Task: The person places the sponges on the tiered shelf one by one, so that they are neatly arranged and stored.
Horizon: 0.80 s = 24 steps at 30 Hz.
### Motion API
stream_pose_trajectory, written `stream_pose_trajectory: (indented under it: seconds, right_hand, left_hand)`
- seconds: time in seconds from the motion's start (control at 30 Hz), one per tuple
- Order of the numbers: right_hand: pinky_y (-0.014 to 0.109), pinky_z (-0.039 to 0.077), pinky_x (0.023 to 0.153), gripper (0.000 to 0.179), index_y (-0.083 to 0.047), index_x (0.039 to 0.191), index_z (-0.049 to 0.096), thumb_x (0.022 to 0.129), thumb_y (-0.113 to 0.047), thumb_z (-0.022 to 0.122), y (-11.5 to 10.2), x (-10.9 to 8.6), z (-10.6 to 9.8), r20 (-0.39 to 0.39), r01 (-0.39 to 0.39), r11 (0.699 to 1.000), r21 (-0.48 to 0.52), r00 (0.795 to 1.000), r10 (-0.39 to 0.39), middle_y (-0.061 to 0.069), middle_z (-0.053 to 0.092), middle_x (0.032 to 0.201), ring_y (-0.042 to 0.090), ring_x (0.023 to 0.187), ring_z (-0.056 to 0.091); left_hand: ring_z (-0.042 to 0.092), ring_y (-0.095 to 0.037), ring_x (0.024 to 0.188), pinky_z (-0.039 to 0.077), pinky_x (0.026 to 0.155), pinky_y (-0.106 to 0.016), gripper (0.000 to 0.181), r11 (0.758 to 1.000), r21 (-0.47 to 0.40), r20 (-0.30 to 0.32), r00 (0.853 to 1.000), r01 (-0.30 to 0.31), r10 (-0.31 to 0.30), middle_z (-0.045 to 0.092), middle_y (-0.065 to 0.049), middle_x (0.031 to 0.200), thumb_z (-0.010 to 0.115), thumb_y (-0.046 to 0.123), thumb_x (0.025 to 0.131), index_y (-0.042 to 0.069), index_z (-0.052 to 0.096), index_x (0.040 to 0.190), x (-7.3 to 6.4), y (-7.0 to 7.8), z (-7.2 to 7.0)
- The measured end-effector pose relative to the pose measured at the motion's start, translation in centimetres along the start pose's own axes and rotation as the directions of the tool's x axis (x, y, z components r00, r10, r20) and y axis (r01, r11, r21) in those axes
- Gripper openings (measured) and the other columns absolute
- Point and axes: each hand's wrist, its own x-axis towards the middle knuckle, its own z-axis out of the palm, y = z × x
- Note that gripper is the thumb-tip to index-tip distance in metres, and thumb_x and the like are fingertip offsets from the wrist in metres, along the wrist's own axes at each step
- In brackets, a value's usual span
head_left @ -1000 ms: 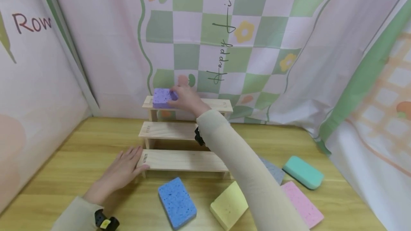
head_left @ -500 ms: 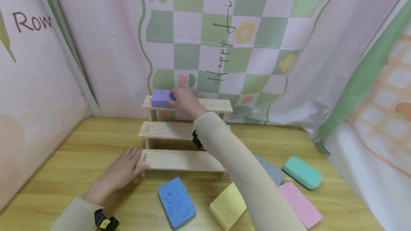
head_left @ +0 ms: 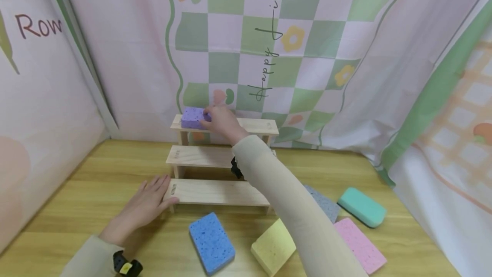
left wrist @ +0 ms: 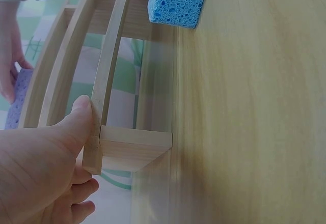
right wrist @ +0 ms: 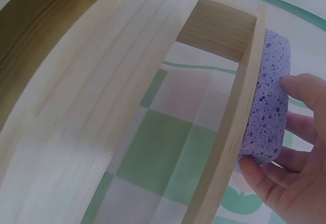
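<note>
On the left end of the top tier of a three-tier wooden display stand (head_left: 215, 192) lies a pitted purple sponge (head_left: 191, 117). My right hand (head_left: 223, 122) holds this sponge by its right end, thumb at the front and fingers behind, as the right wrist view also shows the sponge (right wrist: 267, 99) beside the top board's edge. At the left end of the lowest board, my left hand (head_left: 147, 203) grips the corner. The left wrist view has its thumb (left wrist: 80, 113) over the board's edge and its fingers past the end.
On the wooden table in front lie a blue sponge (head_left: 212, 243) and a yellow sponge (head_left: 273, 248). Farther right are a grey sponge (head_left: 324, 205), partly behind the right sleeve, a pink one (head_left: 361, 246) and a teal one (head_left: 362, 207). A patterned curtain (head_left: 226, 33) hangs behind the stand.
The purple sponge has shifted slightly left on the top tier with my right hand, then stayed put over the last half second. My left hand keeps its place.
</note>
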Motion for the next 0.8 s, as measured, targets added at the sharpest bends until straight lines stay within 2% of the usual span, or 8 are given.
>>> stream_pose_trajectory:
  seconds: [0.2,0.5,0.8]
  right_hand:
    - [0.03,0.043,0.09,0.041,-0.006,0.122,0.059,0.09,-0.032,0.059,0.6,0.1,-0.1,-0.003,0.018,1.0,0.006,1.0,-0.018,0.008,0.061,0.116,0.02,0.102,0.056]
    - [0.034,0.035,0.1,0.043,-0.006,0.124,0.056,0.09,-0.031,0.06,2.0,-0.9,-1.8,-0.055,0.035,0.987,0.159,0.998,-0.027,0.007,0.055,0.126,0.023,0.118,0.047]
    - [0.033,0.032,0.102,0.043,-0.007,0.126,0.055,0.09,-0.029,0.061,3.7,-2.9,-3.8,-0.106,0.054,0.964,0.259,0.994,-0.027,0.005,0.053,0.128,0.021,0.122,0.042]
  left_hand:
    - [0.023,-0.046,0.129,0.013,0.103,-0.06,0.075,1.0,-0.001,0.0,1.0,-0.004,0.004,0.029,-0.028,0.141,0.042,0.049,0.094,-0.012,0.031,0.136,0.0,-0.1,0.1]
    - [0.024,-0.046,0.129,0.014,0.103,-0.06,0.074,1.0,-0.005,-0.002,1.0,-0.009,0.009,0.029,-0.029,0.14,0.043,0.047,0.094,-0.013,0.032,0.136,0.0,0.0,-0.1]
    - [0.025,-0.046,0.128,0.014,0.103,-0.061,0.074,1.0,-0.001,-0.008,1.0,-0.013,0.013,0.03,-0.029,0.14,0.044,0.047,0.094,-0.013,0.032,0.135,0.0,0.0,0.1]
